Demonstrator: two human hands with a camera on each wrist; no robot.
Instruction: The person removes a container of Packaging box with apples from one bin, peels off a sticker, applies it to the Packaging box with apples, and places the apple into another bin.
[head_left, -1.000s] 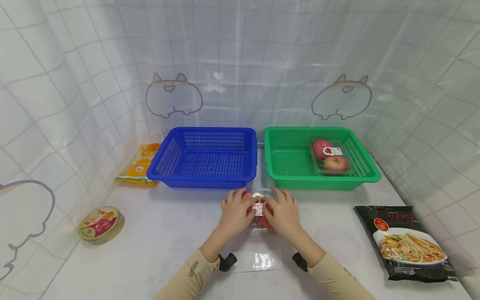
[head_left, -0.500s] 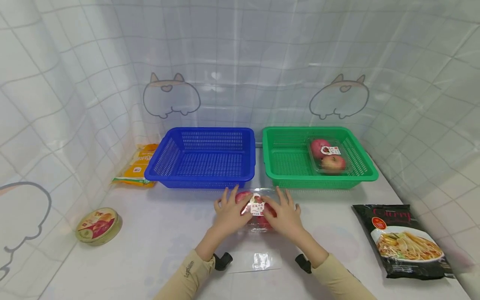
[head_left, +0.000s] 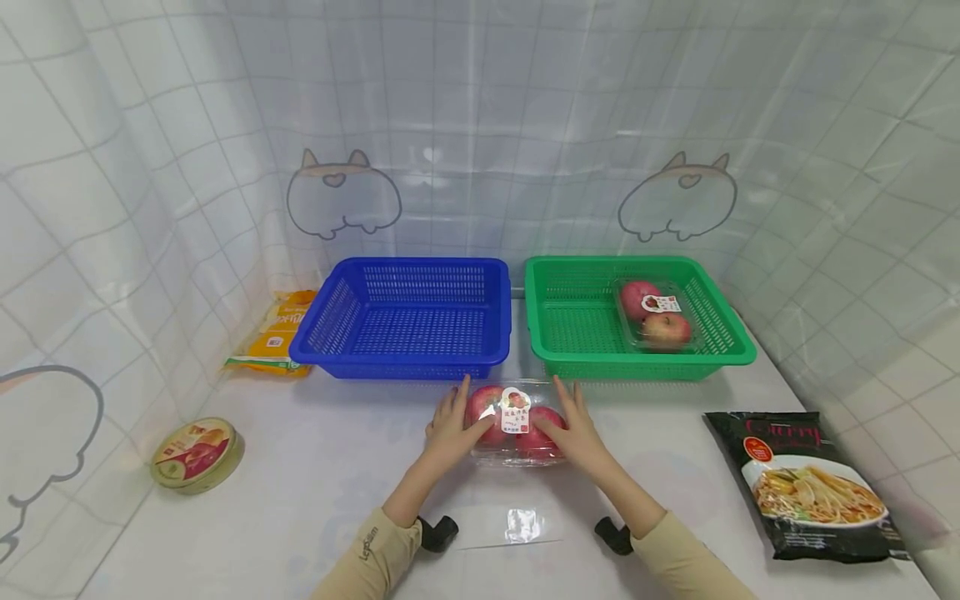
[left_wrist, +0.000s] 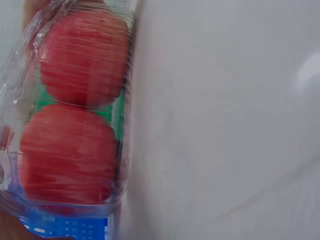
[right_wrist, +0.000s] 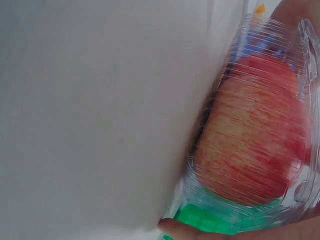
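Note:
A clear plastic box of apples [head_left: 517, 456] lies on the white table in front of the baskets, a white label [head_left: 516, 412] across its lid. My left hand [head_left: 446, 433] grips its left end, thumb on the lid and fingers along the side. At the right end my right hand [head_left: 583, 435] holds it the same way. Red apples [left_wrist: 85, 55] show through the ribbed wall in the left wrist view. In the right wrist view an apple [right_wrist: 255, 130] fills the box, and fingertips [right_wrist: 175, 227] reach past its lower end.
Behind stand a blue basket [head_left: 420, 357] and a green basket [head_left: 645, 358], the green one holding another box of apples [head_left: 660, 321]. A yellow packet [head_left: 273, 337] and a round tin [head_left: 197, 454] are at left. A black noodle packet [head_left: 810, 487] lies at right.
My hands have moved apart, from over the lid's middle out to the box's two ends. More of the label and apples now shows. The baskets and packets stay put.

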